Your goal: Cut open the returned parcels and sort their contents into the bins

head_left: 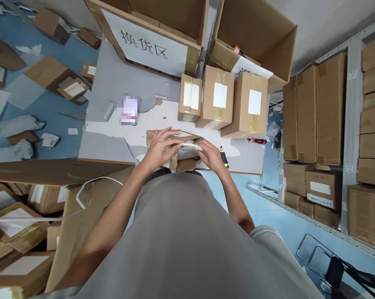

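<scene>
An opened cardboard box lies at the table's front edge against my body, its flaps loose. A thin, flat white item spans my two hands over the opening; its kind I cannot make out. My left hand pinches the item's left end between thumb and fingers, the upper fingers reaching over the box. At the other end, my right hand grips it with bent fingers. Below it shows greyish plastic wrapping inside the box. Just right of my right hand lies a yellow-and-black box cutter.
Three taped cartons stand at the back right, before two large open boxes. A blurred-out phone-like object lies on the table. A red-and-black tool rests at the right edge. A big parcel-filled box is at left.
</scene>
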Motion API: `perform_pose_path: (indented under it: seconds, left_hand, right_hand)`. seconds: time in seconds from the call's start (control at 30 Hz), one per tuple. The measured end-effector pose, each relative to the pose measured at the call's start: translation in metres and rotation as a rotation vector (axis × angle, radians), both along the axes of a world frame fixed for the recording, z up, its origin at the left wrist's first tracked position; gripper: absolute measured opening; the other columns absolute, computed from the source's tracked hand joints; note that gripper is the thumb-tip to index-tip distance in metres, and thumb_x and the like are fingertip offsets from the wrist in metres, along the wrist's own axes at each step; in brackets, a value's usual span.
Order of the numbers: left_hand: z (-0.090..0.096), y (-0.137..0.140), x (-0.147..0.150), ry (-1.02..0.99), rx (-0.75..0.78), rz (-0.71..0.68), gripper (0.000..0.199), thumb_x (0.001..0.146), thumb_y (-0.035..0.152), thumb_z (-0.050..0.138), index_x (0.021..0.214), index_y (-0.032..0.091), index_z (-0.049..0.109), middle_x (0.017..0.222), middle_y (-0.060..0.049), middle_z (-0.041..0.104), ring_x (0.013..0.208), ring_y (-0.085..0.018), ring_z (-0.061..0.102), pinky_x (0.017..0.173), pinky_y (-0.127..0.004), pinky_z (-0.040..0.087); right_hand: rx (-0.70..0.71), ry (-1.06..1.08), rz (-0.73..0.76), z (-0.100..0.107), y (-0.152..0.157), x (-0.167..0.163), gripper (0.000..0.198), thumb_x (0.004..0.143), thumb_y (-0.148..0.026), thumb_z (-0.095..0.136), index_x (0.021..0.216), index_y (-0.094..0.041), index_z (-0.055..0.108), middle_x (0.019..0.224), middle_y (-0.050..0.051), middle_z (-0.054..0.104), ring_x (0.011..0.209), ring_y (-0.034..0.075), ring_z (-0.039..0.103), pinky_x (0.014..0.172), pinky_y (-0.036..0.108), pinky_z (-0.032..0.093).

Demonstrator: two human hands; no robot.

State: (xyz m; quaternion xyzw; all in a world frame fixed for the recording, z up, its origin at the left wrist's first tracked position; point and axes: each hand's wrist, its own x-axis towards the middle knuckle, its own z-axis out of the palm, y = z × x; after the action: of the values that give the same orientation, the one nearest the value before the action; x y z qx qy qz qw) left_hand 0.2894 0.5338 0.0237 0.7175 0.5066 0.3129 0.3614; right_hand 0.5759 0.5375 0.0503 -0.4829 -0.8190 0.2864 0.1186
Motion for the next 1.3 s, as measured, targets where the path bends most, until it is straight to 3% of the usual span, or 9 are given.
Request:
perform_pose_path:
  seconds: [0.1, 0.2, 0.43, 0.6, 0.77, 0.9, 1.0, 1.17, 1.3]
  left_hand:
    - [0.002, 0.0, 0.0, -0.004, 0.031, -0.049, 0.031, 0.118, 0.045, 0.06, 0.124, 0.032, 0.087, 0.136, -0.008, 0.083, 0.149, -0.034, 0.068, 0.146, -0.074, 0.026]
    - [0.002, 0.0, 0.003, 0.004, 0.054, -0.052, 0.03, 0.118, 0.043, 0.06, 0.118, 0.03, 0.087, 0.13, -0.008, 0.081, 0.133, -0.029, 0.075, 0.147, -0.073, 0.024]
    - [-0.002, 0.002, 0.008, 0.032, 0.111, -0.023, 0.029, 0.119, 0.039, 0.058, 0.119, 0.028, 0.085, 0.127, -0.007, 0.078, 0.12, -0.026, 0.076, 0.149, -0.073, 0.02]
    - [0.001, 0.004, 0.002, 0.088, 0.091, -0.009, 0.027, 0.118, 0.041, 0.06, 0.12, 0.028, 0.084, 0.128, -0.008, 0.078, 0.123, -0.027, 0.076, 0.148, -0.07, 0.025]
    - [0.006, 0.003, -0.012, 0.181, 0.121, 0.064, 0.022, 0.114, 0.04, 0.067, 0.119, 0.03, 0.086, 0.128, -0.007, 0.079, 0.12, -0.029, 0.076, 0.145, -0.067, 0.031]
    - [0.012, 0.003, -0.016, 0.238, 0.144, 0.031, 0.029, 0.117, 0.042, 0.063, 0.119, 0.027, 0.088, 0.126, -0.011, 0.081, 0.115, -0.033, 0.075, 0.121, -0.058, 0.056]
    - [0.016, 0.005, -0.009, 0.245, 0.148, -0.004, 0.037, 0.121, 0.044, 0.056, 0.121, 0.025, 0.088, 0.128, -0.013, 0.08, 0.11, -0.032, 0.076, 0.103, -0.048, 0.061]
    - [0.01, 0.006, -0.002, 0.175, 0.139, 0.007, 0.036, 0.12, 0.045, 0.059, 0.127, 0.025, 0.088, 0.128, -0.013, 0.079, 0.115, -0.031, 0.076, 0.104, -0.045, 0.059]
    - [-0.005, 0.005, -0.015, 0.115, 0.125, 0.102, 0.036, 0.115, 0.051, 0.068, 0.135, 0.026, 0.087, 0.13, -0.014, 0.081, 0.129, -0.035, 0.074, 0.114, -0.049, 0.056]
  right_hand:
    - [0.006, 0.002, 0.001, 0.004, -0.002, -0.008, 0.032, 0.121, -0.026, 0.055, 0.142, -0.024, 0.079, 0.14, 0.013, 0.081, 0.128, 0.03, 0.075, 0.109, 0.041, 0.06]
    - [0.063, -0.012, -0.014, 0.011, -0.004, -0.023, 0.031, 0.119, -0.038, 0.068, 0.146, -0.028, 0.079, 0.145, 0.012, 0.079, 0.135, 0.032, 0.07, 0.116, 0.045, 0.057]
    - [0.142, -0.202, 0.076, 0.022, 0.011, -0.051, 0.033, 0.126, -0.034, 0.053, 0.135, -0.023, 0.084, 0.123, 0.014, 0.079, 0.119, 0.031, 0.065, 0.104, 0.044, 0.05]
    - [0.148, -0.276, 0.164, 0.024, 0.021, -0.05, 0.03, 0.124, -0.026, 0.058, 0.115, -0.021, 0.086, 0.117, 0.014, 0.079, 0.121, 0.033, 0.061, 0.105, 0.047, 0.047]
    - [0.118, -0.272, 0.102, 0.041, 0.021, -0.025, 0.026, 0.122, -0.027, 0.063, 0.118, -0.021, 0.087, 0.118, 0.013, 0.082, 0.118, 0.033, 0.062, 0.102, 0.048, 0.046]
    - [0.097, -0.415, 0.062, 0.059, 0.016, -0.017, 0.022, 0.12, -0.022, 0.066, 0.116, -0.019, 0.087, 0.119, 0.016, 0.082, 0.119, 0.035, 0.063, 0.101, 0.046, 0.046]
    - [0.112, -0.503, 0.07, 0.065, 0.016, -0.033, 0.022, 0.12, -0.02, 0.064, 0.125, -0.016, 0.085, 0.126, 0.018, 0.081, 0.122, 0.034, 0.064, 0.102, 0.044, 0.045]
    - [0.096, -0.488, 0.156, 0.063, 0.024, -0.055, 0.028, 0.123, -0.02, 0.056, 0.126, -0.016, 0.084, 0.124, 0.016, 0.081, 0.122, 0.031, 0.064, 0.102, 0.04, 0.044]
    - [0.118, -0.416, 0.107, 0.068, 0.022, -0.032, 0.023, 0.122, -0.022, 0.06, 0.121, -0.016, 0.082, 0.119, 0.015, 0.082, 0.115, 0.031, 0.066, 0.097, 0.039, 0.045]
